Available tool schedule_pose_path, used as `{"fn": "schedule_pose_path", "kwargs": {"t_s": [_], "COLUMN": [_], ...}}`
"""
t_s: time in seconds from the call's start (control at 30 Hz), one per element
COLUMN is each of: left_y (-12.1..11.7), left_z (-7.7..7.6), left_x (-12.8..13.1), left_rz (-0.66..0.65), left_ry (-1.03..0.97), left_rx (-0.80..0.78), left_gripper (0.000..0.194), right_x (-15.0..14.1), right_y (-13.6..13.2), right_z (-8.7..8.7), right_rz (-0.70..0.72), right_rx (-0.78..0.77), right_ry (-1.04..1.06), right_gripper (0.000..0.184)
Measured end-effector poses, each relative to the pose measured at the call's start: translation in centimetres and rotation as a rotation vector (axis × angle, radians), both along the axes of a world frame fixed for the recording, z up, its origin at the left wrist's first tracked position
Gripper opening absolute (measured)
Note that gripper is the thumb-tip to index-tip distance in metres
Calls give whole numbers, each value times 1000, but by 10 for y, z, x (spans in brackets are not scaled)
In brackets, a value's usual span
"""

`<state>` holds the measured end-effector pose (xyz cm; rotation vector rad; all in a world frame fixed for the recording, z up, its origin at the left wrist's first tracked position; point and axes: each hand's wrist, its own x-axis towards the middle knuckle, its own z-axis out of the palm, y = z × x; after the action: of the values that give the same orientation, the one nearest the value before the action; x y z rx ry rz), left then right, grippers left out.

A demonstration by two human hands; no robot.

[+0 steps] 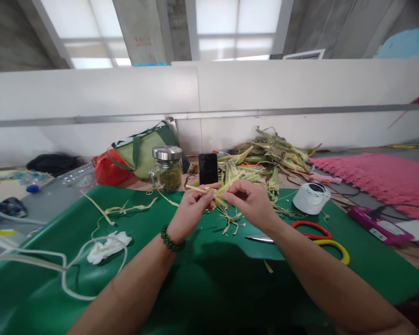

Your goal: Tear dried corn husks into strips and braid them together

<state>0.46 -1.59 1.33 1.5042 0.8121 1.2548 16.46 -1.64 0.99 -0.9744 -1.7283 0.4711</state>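
A green-covered desk (pixel 70 232) stands before a pale wall (pixel 125 90). Above its far middle, the left hand's (pixel 195 197) fingers pinch pale husk strips (pixel 230 184), seemingly to steady them; the right hand's (pixel 249 200) fingers pinch them too, perhaps keeping them taut. Scissors (pixel 323 241) lie right, probably for easy reach. A phone (pixel 208 169) stands upright beyond, beside piled husks (pixel 279 153).

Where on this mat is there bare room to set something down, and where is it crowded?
Bare patches of green mat: between the forearms, nearer the camera than the husk scrap; right of the scissors; between the white cable and beaded bracelet. It is crowded beyond the left hand and right hand: glass jar, smartphone, corn husks.
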Motion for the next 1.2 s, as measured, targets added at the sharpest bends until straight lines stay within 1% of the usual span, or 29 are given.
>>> {"fn": "schedule_pose_path", "kwargs": {"t_s": [0.07, 0.1, 0.17, 0.23, 0.27, 0.33, 0.4, 0.43, 0.5, 0.57, 0.63, 0.67, 0.73, 0.8, 0.93, 1.1, 1.13, 1.2], "left_y": [-1, -1, -2, -1, -1, 1, 2, 2, 3, 3, 4, 4, 3, 2, 0, 0, 0, 1], "left_z": [2, 3, 3, 2, 1, -1, -2, -2, -1, 0, 0, 0, -1, -2, -3, -5, -6, -7], "left_x": [-1, -1, 0, 1, 1, 2, 1, 1, 0, 0, 0, 0, 0, 2, 5, 8, 8, 9], "left_rz": [13, 15, 16, 21, 24, 28, 33, 36, 38, 32, 33, 37, 38, 27, -25, -48, -51, -61], "left_ry": [19, 24, 4, -38, -55, -84, -117, -137, -175, -198, -213, -214, -204, -181, -114, -112, -116, -120], "left_rx": [6, 0, -25, -46, -56, -81, -109, -122, -142, -160, -172, -175, -171, -169, -177, -153, -150, -142], "left_gripper": [27, 29, 35, 33, 32, 32, 34, 35, 36, 37, 38, 38, 36, 34, 34, 35, 35, 35], "right_x": [0, 0, 0, 1, 2, 6, 10, 12, 12, 9, 6, 4, 2, 0, -3, -6, -6, -7], "right_y": [1, 2, 2, 2, 2, 3, 3, 2, 0, -3, -4, -5, -5, -5, -3, 0, 0, -1], "right_z": [1, 1, 0, 0, 0, 1, 3, 4, 4, 1, -2, -3, -4, -3, -3, -9, -9, -7], "right_rz": [68, 89, 83, 57, 33, -5, -3, 12, 52, 59, 65, 65, 47, 24, 22, -10, -11, 4], "right_rx": [-59, -57, -5, 50, 66, 71, 54, 41, 29, 67, 184, 260, 395, 445, 407, 213, 205, 252], "right_ry": [105, 143, 156, 127, 97, -30, -202, -271, -332, -338, -354, -360, -340, -287, -161, 79, 94, 53], "right_gripper": [18, 17, 18, 18, 20, 27, 38, 39, 28, 16, 7, 5, 12, 13, 15, 15, 13, 6]}}
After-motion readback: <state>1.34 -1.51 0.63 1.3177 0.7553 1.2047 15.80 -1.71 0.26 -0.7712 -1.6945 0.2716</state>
